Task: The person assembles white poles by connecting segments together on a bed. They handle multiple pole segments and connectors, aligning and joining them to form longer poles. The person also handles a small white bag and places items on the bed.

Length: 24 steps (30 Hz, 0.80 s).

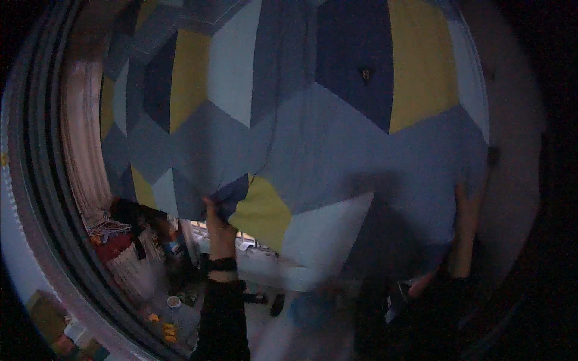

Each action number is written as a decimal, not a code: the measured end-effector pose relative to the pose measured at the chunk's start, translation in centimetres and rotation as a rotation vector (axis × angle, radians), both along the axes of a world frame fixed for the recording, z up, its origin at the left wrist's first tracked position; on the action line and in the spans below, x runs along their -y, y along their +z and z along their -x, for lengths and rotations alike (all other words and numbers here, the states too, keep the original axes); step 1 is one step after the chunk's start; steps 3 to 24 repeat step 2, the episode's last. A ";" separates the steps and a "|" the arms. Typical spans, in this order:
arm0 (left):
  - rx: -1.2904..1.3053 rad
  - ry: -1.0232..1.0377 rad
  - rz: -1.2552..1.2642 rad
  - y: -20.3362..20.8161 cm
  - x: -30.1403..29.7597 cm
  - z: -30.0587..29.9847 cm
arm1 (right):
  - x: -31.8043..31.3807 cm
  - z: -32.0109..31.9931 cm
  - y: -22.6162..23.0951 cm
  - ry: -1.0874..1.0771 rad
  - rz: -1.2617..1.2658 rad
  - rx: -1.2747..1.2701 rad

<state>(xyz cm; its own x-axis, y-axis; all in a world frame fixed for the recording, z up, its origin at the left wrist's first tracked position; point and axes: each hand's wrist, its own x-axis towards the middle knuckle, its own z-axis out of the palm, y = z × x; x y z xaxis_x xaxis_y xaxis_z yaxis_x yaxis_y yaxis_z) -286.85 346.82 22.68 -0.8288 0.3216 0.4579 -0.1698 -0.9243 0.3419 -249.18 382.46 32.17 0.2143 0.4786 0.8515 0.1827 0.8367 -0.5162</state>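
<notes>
A large cloth sheet (pixel 361 150) fills most of the view, patterned with navy, yellow, pale blue and grey-blue geometric shapes. It hangs spread out in front of me, with a few soft folds and a small dark triangular mark. At its lower edge, left of the middle, my left hand (pixel 221 234) is closed on the cloth with the thumb up on the near side. My right hand (pixel 466 222) grips the sheet near its right edge; its fingers are dim and partly hidden by the fabric. Both forearms are in dark sleeves, and shadows fall across the lower right of the cloth.
Dark parallel rails (pixel 45 180) curve down the left side, beside a beige pleated curtain (pixel 84 132). Below are piled clothes or bags (pixel 129 259), a white cup (pixel 173 302), small yellow objects (pixel 170 331) and a dark shoe (pixel 277 305). A grey wall (pixel 512 168) stands at right.
</notes>
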 end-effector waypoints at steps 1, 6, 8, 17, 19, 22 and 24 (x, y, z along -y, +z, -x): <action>0.044 -0.013 -0.011 0.5 0.8 0.7 | 0.3 -0.2 -0.4 0.013 0.019 -0.037; -0.056 -0.021 -0.040 0.2 1.2 1.0 | 0.4 0.1 -0.2 0.004 -0.003 -0.013; -0.056 -0.021 -0.040 0.2 1.2 1.0 | 0.4 0.1 -0.2 0.004 -0.003 -0.013; -0.056 -0.021 -0.040 0.2 1.2 1.0 | 0.4 0.1 -0.2 0.004 -0.003 -0.013; -0.056 -0.021 -0.040 0.2 1.2 1.0 | 0.4 0.1 -0.2 0.004 -0.003 -0.013; -0.056 -0.021 -0.040 0.2 1.2 1.0 | 0.4 0.1 -0.2 0.004 -0.003 -0.013; -0.056 -0.021 -0.040 0.2 1.2 1.0 | 0.4 0.1 -0.2 0.004 -0.003 -0.013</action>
